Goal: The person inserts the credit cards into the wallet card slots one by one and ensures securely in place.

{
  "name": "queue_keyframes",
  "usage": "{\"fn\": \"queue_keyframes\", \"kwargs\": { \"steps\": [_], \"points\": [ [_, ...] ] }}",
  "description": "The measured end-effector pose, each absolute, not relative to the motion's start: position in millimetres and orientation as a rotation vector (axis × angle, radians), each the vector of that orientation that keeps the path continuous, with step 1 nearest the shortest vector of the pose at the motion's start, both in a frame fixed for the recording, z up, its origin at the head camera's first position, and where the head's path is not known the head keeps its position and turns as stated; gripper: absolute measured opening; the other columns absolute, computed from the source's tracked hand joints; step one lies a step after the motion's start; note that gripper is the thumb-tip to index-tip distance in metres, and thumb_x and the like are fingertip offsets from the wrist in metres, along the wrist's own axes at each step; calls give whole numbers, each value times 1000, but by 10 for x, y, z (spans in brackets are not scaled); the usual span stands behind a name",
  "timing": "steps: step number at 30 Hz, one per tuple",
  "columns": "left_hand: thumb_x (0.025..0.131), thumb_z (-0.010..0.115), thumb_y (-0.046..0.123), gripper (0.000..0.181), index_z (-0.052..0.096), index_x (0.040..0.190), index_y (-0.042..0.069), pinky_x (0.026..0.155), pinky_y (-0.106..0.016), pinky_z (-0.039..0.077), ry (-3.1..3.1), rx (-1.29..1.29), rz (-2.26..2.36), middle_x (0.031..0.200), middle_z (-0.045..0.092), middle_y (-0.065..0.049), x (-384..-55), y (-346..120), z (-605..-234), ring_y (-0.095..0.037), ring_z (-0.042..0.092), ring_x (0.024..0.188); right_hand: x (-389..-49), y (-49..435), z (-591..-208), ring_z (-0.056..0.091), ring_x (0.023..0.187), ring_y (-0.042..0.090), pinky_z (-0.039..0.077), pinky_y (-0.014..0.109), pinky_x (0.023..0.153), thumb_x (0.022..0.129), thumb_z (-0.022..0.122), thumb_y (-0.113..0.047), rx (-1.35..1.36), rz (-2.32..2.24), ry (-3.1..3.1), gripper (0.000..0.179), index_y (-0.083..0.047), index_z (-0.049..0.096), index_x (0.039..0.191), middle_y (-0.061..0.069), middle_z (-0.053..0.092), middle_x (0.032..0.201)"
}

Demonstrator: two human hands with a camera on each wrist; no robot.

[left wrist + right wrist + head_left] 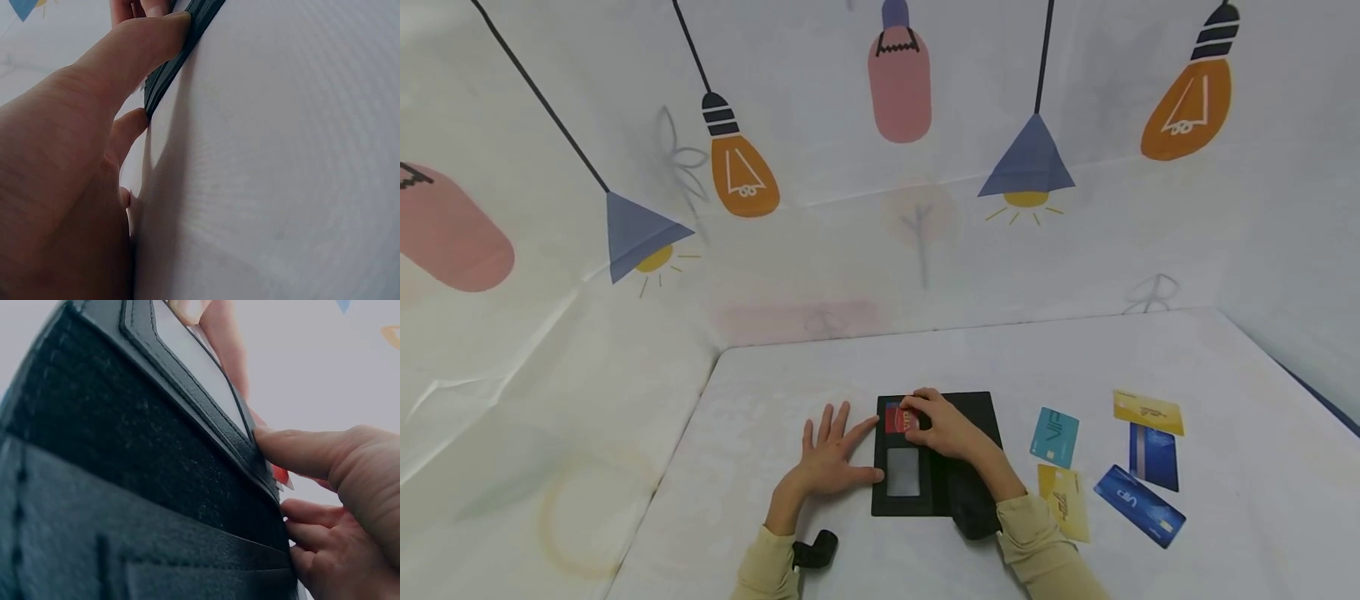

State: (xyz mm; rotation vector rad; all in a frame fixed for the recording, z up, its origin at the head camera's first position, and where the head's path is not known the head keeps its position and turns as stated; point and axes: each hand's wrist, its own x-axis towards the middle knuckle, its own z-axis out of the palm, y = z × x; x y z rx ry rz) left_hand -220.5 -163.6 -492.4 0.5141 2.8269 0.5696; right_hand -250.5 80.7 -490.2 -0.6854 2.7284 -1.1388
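A black wallet (973, 407) lies spread open on the white table, with a clear window (903, 472) on its left half. Above that window a red card (892, 419) shows at the wallet's upper left. My right hand (951, 429) reaches over the wallet and pinches the red card between thumb and curled fingers; in the right wrist view only a bit of red shows past the thumb. Fingers spread, my left hand (829, 465) rests on the table, its thumb and index fingertip touching the wallet's left edge. The left wrist view shows that thumb (169, 34) on the edge.
Right of the wallet lie several loose cards: a teal one (1055, 437), a yellow one (1063, 502) partly behind my right sleeve, another yellow one (1147, 412), and blue ones (1153, 457) (1140, 505). A patterned white sheet (820, 267) rises behind the table.
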Motion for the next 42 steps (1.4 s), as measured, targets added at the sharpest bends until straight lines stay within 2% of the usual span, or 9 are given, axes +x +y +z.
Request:
{"fn": "queue_keyframes", "kwargs": {
  "steps": [18, 24, 31, 42],
  "points": [
    [82, 67, 64, 83, 37, 153, 33, 114, -67, -9, 2821, 483, 560, 166, 5, -15, -2209, -1636, -4927, -39, -9, 151, -2499, 912, -4841, 42, 134, 46, 36, 63, 107, 91, 72, -21, -787, -1115, 2652, 34, -12, 66, 123, 24, 40, 150],
    [82, 67, 63, 83, 37, 153, 32, 114, -67, -9, 2817, 483, 568, 166, 5, -15, -2196, -1635, -4912, -39, -9, 151, -2514, 934, -4869, 33, 142, 44, 34, 61, 110, 92, 71, -19, -795, -1120, 2629, 30, -13, 70, 121, 21, 39, 153],
    [83, 67, 62, 83, 38, 153, 30, 114, -68, -8, 2815, 507, 589, 166, 7, -18, -2178, -1637, -4901, -41, -6, 151, -2515, 954, -4890, 27, 146, 42, 32, 61, 111, 92, 70, -21, -809, -1119, 2608, 37, -8, 68, 127, 18, 39, 155],
    [83, 67, 62, 83, 38, 153, 29, 114, -67, -7, 2824, 508, 570, 165, 7, -18, -2175, -1622, -4906, -41, -5, 151, -2522, 968, -4913, 25, 146, 43, 28, 64, 112, 93, 69, -18, -826, -1129, 2610, 32, -10, 70, 123, 19, 39, 154]
  ]
}}
